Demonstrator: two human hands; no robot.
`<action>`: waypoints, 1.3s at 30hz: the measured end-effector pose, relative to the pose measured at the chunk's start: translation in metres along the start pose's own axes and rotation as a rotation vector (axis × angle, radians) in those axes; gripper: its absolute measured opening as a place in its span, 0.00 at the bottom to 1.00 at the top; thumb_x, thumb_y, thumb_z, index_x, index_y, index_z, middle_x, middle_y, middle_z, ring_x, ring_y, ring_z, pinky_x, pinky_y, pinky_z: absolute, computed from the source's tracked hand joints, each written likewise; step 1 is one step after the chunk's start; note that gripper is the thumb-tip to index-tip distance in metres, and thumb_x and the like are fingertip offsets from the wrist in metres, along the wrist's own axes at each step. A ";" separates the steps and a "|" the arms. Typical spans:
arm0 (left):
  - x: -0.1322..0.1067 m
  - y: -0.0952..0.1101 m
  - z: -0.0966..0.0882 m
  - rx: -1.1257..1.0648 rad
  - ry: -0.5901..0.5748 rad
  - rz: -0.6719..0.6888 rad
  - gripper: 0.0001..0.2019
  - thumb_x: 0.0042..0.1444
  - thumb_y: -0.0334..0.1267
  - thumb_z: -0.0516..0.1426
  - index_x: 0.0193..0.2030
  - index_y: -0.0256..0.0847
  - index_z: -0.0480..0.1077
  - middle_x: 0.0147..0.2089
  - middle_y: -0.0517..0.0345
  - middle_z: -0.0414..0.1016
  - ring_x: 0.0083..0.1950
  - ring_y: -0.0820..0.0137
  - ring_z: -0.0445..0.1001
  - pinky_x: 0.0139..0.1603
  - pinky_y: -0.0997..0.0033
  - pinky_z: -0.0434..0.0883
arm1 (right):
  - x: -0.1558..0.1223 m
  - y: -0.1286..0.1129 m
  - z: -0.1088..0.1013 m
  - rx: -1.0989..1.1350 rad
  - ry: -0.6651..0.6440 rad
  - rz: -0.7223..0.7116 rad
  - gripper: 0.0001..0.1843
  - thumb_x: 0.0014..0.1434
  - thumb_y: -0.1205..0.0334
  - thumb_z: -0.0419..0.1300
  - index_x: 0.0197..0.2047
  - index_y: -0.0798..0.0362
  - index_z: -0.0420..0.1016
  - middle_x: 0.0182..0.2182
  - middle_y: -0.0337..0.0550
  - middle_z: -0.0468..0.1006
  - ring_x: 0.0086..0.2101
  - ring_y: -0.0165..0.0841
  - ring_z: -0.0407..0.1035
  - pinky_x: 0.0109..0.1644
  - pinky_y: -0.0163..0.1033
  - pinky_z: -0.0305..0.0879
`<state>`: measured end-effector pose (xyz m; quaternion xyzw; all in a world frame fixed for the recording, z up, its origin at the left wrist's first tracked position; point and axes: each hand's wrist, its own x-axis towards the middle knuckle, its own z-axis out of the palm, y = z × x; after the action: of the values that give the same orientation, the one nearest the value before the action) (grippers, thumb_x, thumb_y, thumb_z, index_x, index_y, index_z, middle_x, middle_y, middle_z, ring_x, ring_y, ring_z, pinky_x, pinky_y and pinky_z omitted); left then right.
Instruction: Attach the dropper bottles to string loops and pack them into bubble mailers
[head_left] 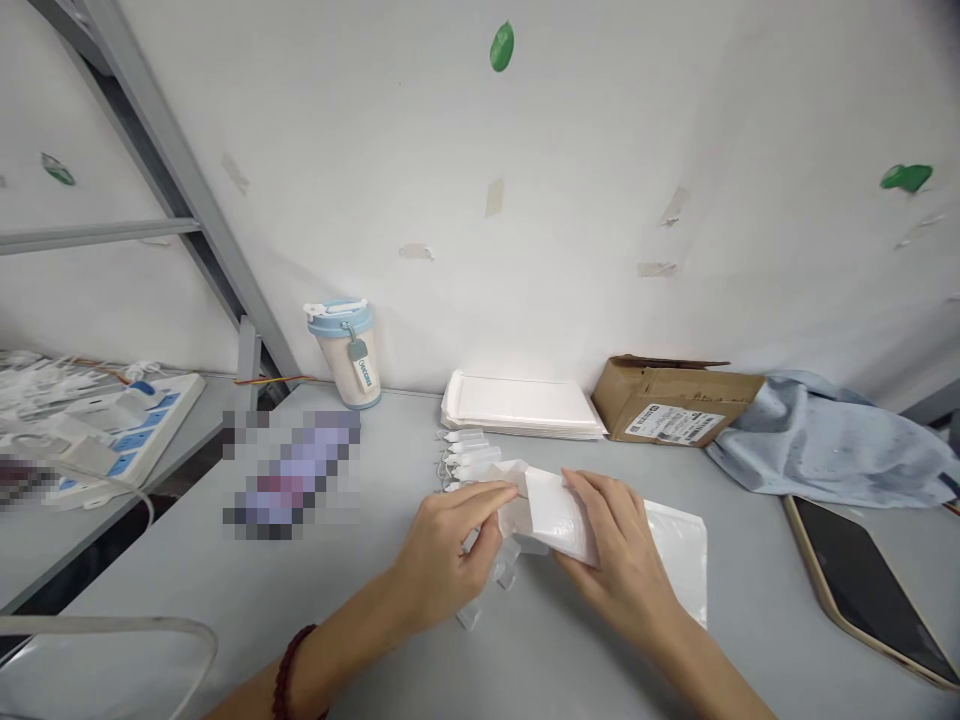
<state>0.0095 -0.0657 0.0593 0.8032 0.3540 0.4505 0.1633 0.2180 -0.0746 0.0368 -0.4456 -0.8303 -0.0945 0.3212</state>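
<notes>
My right hand [619, 555] is wrapped round a white padded envelope [559, 510] and holds it tilted above the table, with its mouth toward the left. At that mouth my left hand [454, 540] is closed, its thumb and fingers pinching the thin translucent edge or flap. Whether something small is also between those fingers is hidden. Several small translucent white tubes [472, 457] with thin loops lie in a row just behind my left hand, and more clear pieces [507, 565] show below the envelope. Another flat white envelope [679, 560] lies under and beyond my right hand.
A stack of white envelopes [525, 400] lies against the wall, beside an open cardboard box [667, 400]. A blue cloth [832, 440] and a phone [874, 585] are at right. To the left stand a lidded cup [349, 355], a blurred purple item [300, 475] and a power strip [142, 430].
</notes>
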 end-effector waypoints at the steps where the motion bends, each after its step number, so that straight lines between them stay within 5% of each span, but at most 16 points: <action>1: 0.000 0.000 0.000 -0.007 -0.002 0.006 0.16 0.55 0.24 0.48 0.46 0.32 0.73 0.44 0.48 0.78 0.42 0.69 0.77 0.37 0.77 0.73 | 0.000 0.000 0.000 -0.001 0.004 -0.001 0.32 0.54 0.67 0.55 0.61 0.58 0.51 0.47 0.55 0.65 0.46 0.44 0.60 0.46 0.50 0.59; 10: 0.003 0.009 -0.003 -0.119 -0.293 -0.012 0.16 0.55 0.23 0.44 0.34 0.36 0.72 0.28 0.56 0.74 0.28 0.74 0.69 0.30 0.76 0.66 | 0.001 -0.005 0.001 0.009 -0.009 -0.024 0.32 0.53 0.69 0.54 0.61 0.60 0.51 0.46 0.56 0.65 0.45 0.43 0.60 0.45 0.49 0.59; 13: 0.003 0.006 -0.006 -0.112 -0.085 -0.083 0.13 0.56 0.27 0.47 0.38 0.37 0.72 0.32 0.56 0.74 0.25 0.76 0.66 0.27 0.78 0.65 | 0.002 -0.002 0.000 0.006 -0.002 -0.018 0.31 0.54 0.68 0.55 0.61 0.59 0.52 0.46 0.56 0.65 0.45 0.44 0.60 0.45 0.49 0.59; 16: 0.008 0.002 -0.010 -0.088 0.145 -0.302 0.11 0.55 0.33 0.53 0.44 0.38 0.70 0.38 0.55 0.73 0.23 0.78 0.64 0.22 0.79 0.62 | 0.003 0.001 -0.003 -0.001 0.024 -0.018 0.31 0.55 0.66 0.55 0.61 0.58 0.51 0.47 0.56 0.65 0.45 0.44 0.60 0.45 0.49 0.60; 18: 0.011 0.000 -0.012 -0.159 0.076 -0.465 0.12 0.53 0.37 0.55 0.44 0.39 0.69 0.39 0.55 0.72 0.26 0.77 0.66 0.22 0.79 0.63 | 0.005 0.001 -0.005 0.009 0.025 -0.043 0.32 0.55 0.65 0.55 0.61 0.59 0.51 0.47 0.57 0.65 0.45 0.44 0.60 0.45 0.49 0.60; 22: 0.013 -0.002 -0.012 -0.418 -0.263 -0.691 0.16 0.56 0.45 0.52 0.23 0.37 0.65 0.18 0.64 0.64 0.18 0.77 0.62 0.18 0.80 0.58 | 0.007 -0.001 -0.008 0.030 0.015 -0.115 0.34 0.55 0.66 0.55 0.62 0.63 0.48 0.50 0.61 0.64 0.49 0.46 0.59 0.47 0.51 0.61; 27: 0.008 -0.004 -0.006 -0.434 -0.229 -0.778 0.19 0.57 0.45 0.51 0.18 0.37 0.60 0.13 0.66 0.58 0.14 0.79 0.57 0.16 0.79 0.55 | 0.007 -0.001 -0.004 -0.139 0.083 -0.202 0.31 0.54 0.73 0.55 0.60 0.64 0.51 0.52 0.66 0.63 0.53 0.50 0.58 0.51 0.57 0.56; 35: 0.011 -0.001 -0.002 -0.581 -0.167 -0.731 0.23 0.61 0.51 0.45 0.22 0.37 0.63 0.19 0.60 0.66 0.19 0.74 0.65 0.19 0.76 0.61 | 0.004 -0.005 0.003 -0.224 -0.001 -0.238 0.27 0.50 0.82 0.47 0.54 0.59 0.64 0.46 0.58 0.70 0.50 0.47 0.61 0.49 0.57 0.56; 39: 0.006 0.002 -0.001 -0.263 -0.093 -0.399 0.14 0.62 0.40 0.45 0.37 0.37 0.70 0.34 0.53 0.72 0.31 0.70 0.71 0.29 0.73 0.68 | 0.005 -0.004 0.000 -0.223 -0.034 -0.188 0.27 0.51 0.80 0.47 0.54 0.57 0.65 0.46 0.56 0.70 0.47 0.45 0.63 0.48 0.55 0.57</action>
<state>0.0113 -0.0627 0.0643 0.7090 0.4361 0.4142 0.3682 0.2131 -0.0732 0.0402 -0.4002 -0.8581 -0.2084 0.2453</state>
